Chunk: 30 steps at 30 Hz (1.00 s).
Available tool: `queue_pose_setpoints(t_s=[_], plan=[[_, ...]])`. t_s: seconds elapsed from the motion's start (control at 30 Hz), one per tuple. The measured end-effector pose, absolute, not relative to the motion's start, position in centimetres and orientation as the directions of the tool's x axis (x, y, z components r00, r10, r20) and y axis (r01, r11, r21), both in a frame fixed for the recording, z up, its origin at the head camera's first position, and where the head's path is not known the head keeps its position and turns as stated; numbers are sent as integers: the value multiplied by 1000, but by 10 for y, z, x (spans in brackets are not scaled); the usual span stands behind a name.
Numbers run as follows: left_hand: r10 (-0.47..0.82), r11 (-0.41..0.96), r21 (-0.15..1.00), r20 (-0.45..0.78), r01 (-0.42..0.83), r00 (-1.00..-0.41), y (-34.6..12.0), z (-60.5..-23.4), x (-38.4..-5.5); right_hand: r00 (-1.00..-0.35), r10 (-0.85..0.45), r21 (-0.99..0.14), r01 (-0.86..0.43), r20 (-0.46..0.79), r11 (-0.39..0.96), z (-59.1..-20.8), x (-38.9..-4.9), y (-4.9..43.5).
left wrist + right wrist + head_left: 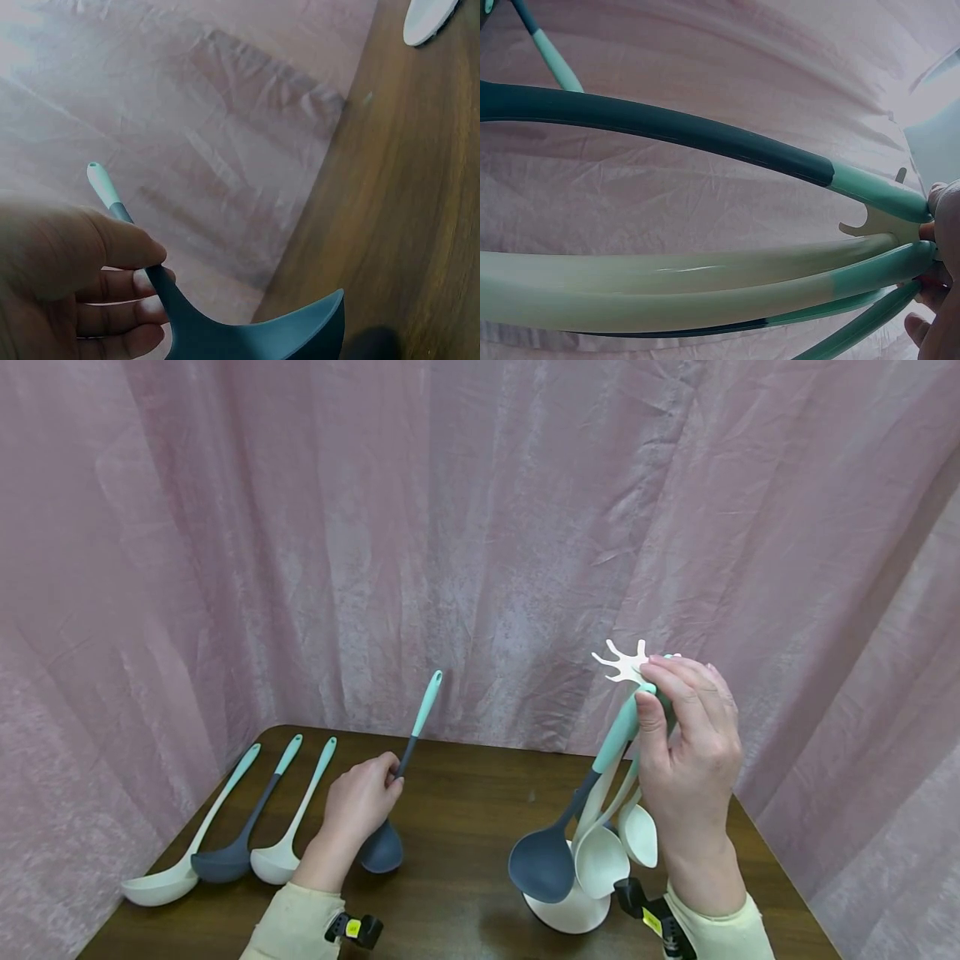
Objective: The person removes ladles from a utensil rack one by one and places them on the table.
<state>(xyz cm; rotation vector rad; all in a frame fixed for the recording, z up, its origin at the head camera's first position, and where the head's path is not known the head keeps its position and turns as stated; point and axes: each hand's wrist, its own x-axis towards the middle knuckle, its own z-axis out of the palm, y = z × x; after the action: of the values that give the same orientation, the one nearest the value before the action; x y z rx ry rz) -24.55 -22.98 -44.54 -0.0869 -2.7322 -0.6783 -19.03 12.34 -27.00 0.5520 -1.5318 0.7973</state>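
Observation:
My left hand (360, 797) pinches a dark blue ladle (383, 850) by its shaft, between thumb and fingers. Its mint handle points up and the bowl hangs low over the table, tilted in the left wrist view. At the right, my right hand (693, 727) is at the top of a white utensil stand (621, 664) with curved hooks. Thumb and fingers pinch the mint handle end of another dark blue ladle (543, 864) there. White ladles (602, 862) hang beside it, their handle tops partly hidden by the hand. In the right wrist view the fingertips are mostly cut off.
Three ladles lie in a row at the left of the wooden table (465, 868): a white ladle (161, 887), a dark ladle (225, 862) and another white ladle (276, 862). The stand's round white base (573, 912) rests at the right. A pink curtain (480, 543) hangs behind.

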Motion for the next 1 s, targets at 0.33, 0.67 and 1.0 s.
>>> queue_pose_setpoints(t_s=[0.33,0.67,1.0], plan=[[-46,888,450,291,94,-956,-241,-456,-251,-140,99,-170,-738,985,653,-271,-190,126],[-75,886,462,218,35,-973,-253,-463,-253,-138,101,-170,-740,985,651,-270,-189,125],[-110,888,458,139,-34,-984,-267,-470,-257,-131,109,-170,-745,985,644,-270,-190,124]])
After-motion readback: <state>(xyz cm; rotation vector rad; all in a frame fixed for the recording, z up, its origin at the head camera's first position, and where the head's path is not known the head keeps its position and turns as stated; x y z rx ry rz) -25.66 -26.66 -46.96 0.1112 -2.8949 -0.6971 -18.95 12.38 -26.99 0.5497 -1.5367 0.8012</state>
